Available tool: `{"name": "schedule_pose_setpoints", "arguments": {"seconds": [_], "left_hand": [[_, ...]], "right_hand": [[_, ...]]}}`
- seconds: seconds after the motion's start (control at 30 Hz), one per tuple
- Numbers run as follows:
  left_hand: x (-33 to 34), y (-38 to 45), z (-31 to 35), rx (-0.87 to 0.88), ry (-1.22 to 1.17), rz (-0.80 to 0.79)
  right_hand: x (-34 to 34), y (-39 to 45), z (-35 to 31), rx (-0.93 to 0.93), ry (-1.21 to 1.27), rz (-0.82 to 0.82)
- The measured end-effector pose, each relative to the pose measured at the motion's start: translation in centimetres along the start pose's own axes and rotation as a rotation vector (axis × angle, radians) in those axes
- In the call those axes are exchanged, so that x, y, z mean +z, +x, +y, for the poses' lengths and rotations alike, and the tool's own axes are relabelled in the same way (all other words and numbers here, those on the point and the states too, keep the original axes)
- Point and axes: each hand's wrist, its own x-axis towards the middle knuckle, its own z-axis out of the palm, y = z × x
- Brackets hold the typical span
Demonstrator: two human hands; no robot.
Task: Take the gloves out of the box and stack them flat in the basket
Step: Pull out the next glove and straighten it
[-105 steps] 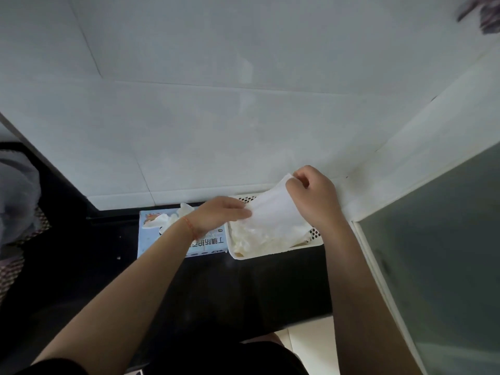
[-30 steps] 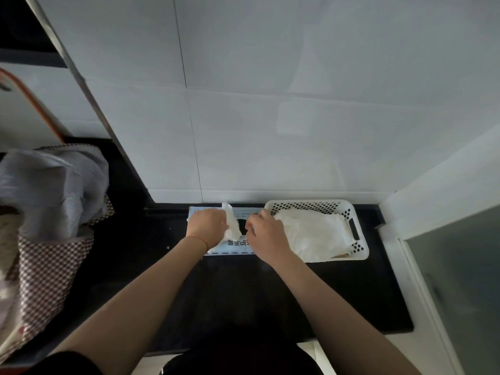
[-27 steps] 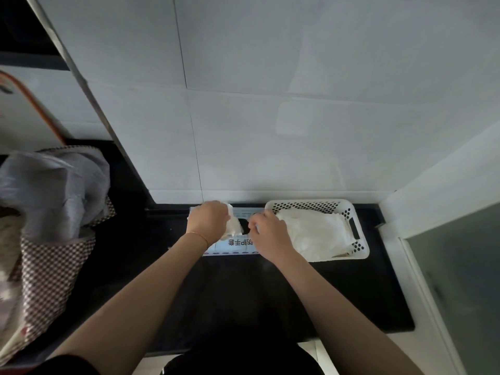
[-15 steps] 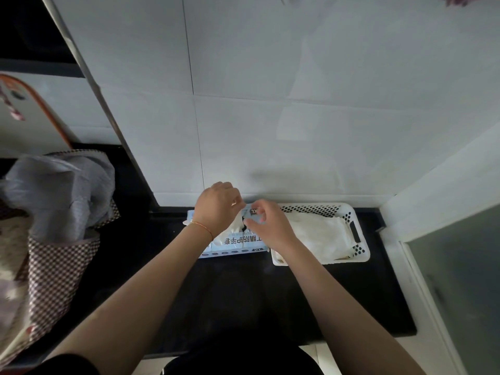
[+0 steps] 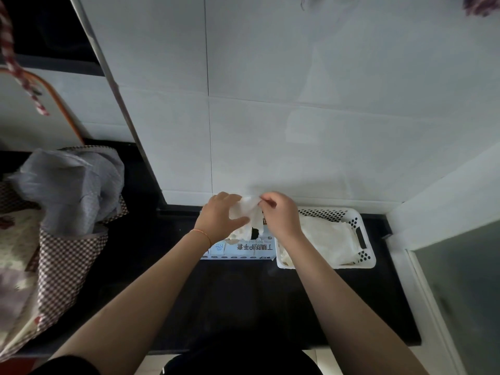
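A thin white crumpled glove (image 5: 250, 209) is held between both hands above the light-blue cardboard glove box (image 5: 240, 250), which lies at the back edge of the black glossy counter (image 5: 243, 301), against the pale tiled wall (image 5: 297, 117). The glove is pinched by the left hand (image 5: 220, 216) between thumb and fingers, and its upper edge is pinched by the curled fingers of the right hand (image 5: 278, 215); the hands are close together. More white material is seen at the box's dark opening. Just beside the box, toward the counter's back right corner, the white perforated plastic basket (image 5: 364, 259) is placed, with flat white gloves (image 5: 327, 239) laid inside. A grey crumpled cloth (image 5: 70, 190) is seen at the far left.
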Motion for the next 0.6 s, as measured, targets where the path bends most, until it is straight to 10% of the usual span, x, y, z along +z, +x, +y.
{"name": "schedule_pose_setpoints", "arguments": {"seconds": [0.33, 0.6], "left_hand": [[-5.1, 1.1, 3.5, -0.174, -0.836, 0.056], [-5.8, 0.9, 6.3, -0.187, -0.842, 0.08]], "right_hand": [[-4.2, 1.2, -2.3, 0.178, 0.35, -0.078], [-5.7, -0.3, -2.6, 0.125, 0.268, -0.182]]}}
